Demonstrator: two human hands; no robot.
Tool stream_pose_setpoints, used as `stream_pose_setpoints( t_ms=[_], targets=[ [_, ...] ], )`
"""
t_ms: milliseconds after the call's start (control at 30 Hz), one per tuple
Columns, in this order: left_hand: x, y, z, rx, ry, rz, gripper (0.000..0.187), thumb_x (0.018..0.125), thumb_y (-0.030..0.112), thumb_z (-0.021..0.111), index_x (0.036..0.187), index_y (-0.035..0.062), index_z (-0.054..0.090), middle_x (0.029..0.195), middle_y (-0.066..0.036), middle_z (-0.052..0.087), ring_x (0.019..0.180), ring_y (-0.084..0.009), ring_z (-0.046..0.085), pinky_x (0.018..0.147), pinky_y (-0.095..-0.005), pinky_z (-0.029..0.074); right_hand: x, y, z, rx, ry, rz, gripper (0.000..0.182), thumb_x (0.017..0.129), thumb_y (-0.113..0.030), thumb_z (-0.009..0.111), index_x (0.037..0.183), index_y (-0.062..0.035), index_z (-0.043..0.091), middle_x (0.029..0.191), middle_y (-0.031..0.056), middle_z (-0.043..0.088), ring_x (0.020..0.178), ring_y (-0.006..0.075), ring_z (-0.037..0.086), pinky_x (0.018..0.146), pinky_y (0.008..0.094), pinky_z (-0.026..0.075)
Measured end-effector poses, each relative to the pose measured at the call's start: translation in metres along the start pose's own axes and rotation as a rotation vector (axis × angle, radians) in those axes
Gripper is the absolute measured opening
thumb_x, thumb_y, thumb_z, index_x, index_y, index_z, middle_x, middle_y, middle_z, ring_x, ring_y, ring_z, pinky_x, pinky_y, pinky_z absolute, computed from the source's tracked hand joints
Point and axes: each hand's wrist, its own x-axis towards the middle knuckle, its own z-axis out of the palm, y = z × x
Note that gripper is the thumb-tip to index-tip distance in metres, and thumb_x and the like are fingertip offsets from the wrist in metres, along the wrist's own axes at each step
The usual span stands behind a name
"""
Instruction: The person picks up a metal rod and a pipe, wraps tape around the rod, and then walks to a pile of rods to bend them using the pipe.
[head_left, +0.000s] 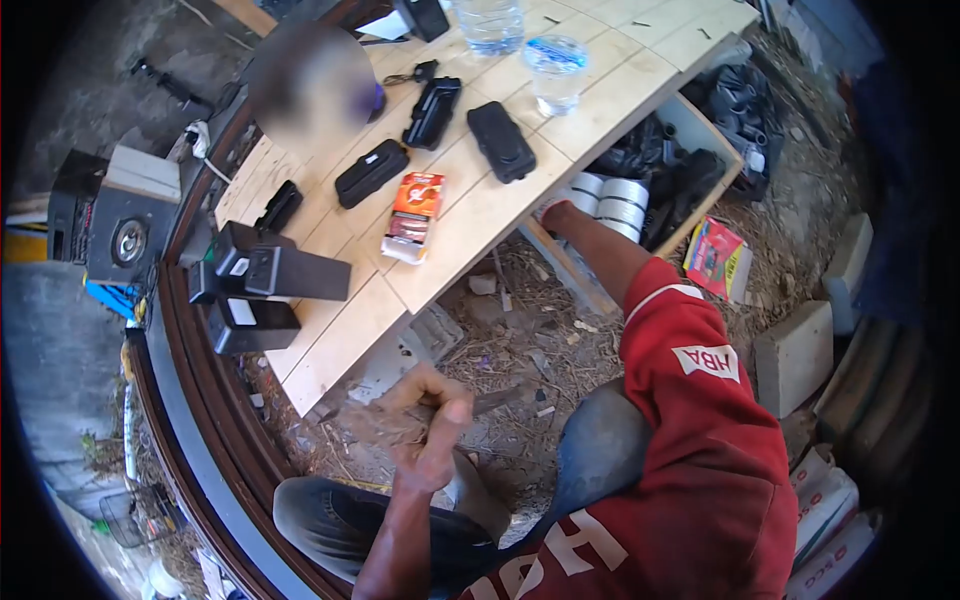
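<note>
Grip of the left hand (430,425) is curled, but I cannot tell if it holds something; that of the right hand (563,219) is partly hidden, so also not clear. Because the right hand reaches between the right edge of the counter (468,222) and the drawer (575,272), it could scrape the wood, or push the white rolls (622,212) beside it.

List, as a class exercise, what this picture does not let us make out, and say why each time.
All in the head view:
Right hand: its fingers and any grip, hidden under the pale wooden table's edge.
Left hand: whether its curled fingers hold anything; blurred.
Orange-and-white cardboard box: its fine print, too small.
Round blurred patch: whatever it covers.
White bags with red lettering: their lower parts, cut off by the picture's bottom edge.
</note>
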Motion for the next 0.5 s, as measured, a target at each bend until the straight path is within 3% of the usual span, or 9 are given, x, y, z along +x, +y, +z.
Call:
stream_pose_setpoints(
  t_ms=[133, 300, 500],
  targets=[
    [0.006, -0.003, 0.001, -0.135, 0.052, 0.009, 0.028, 0.093, 0.027, 0.067, 0.085, 0.0039, 0.055, 0.069, -0.002, 0.055, 0.060, -0.0078, 0.048, 0.057, -0.0249, 0.042, -0.002, -0.001, 0.000, 0.013, 0.001, 0.027, 0.047, 0.097, -0.030, 0.041, 0.138, -0.0107, 0.053, 0.143, 0.0114, 0.051, 0.134, 0.0289, 0.047, 0.112, 0.0421, 0.036],
    [0.009, -0.004, 0.006, -0.216, 0.016, 0.052, 0.022, 0.096, 0.020, 0.061, 0.085, 0.0045, 0.049, 0.064, -0.001, 0.046, 0.054, -0.0067, 0.037, 0.051, -0.0256, 0.032, -0.004, -0.004, -0.001, 0.024, 0.004, 0.075, 0.050, 0.100, -0.033, 0.038, 0.143, -0.0126, 0.048, 0.149, 0.0094, 0.047, 0.138, 0.0278, 0.042, 0.114, 0.0421, 0.033],
    [0.002, -0.002, 0.009, -0.192, 0.021, 0.019, 0.024, 0.094, 0.023, 0.064, 0.088, 0.0052, 0.049, 0.065, 0.000, 0.046, 0.056, -0.0074, 0.040, 0.053, -0.0251, 0.033, 0.005, -0.008, 0.013, -0.015, 0.035, 0.185, 0.053, 0.103, -0.038, 0.034, 0.150, -0.0148, 0.043, 0.156, 0.0070, 0.041, 0.143, 0.0264, 0.037, 0.117, 0.0422, 0.030]
  ],
)
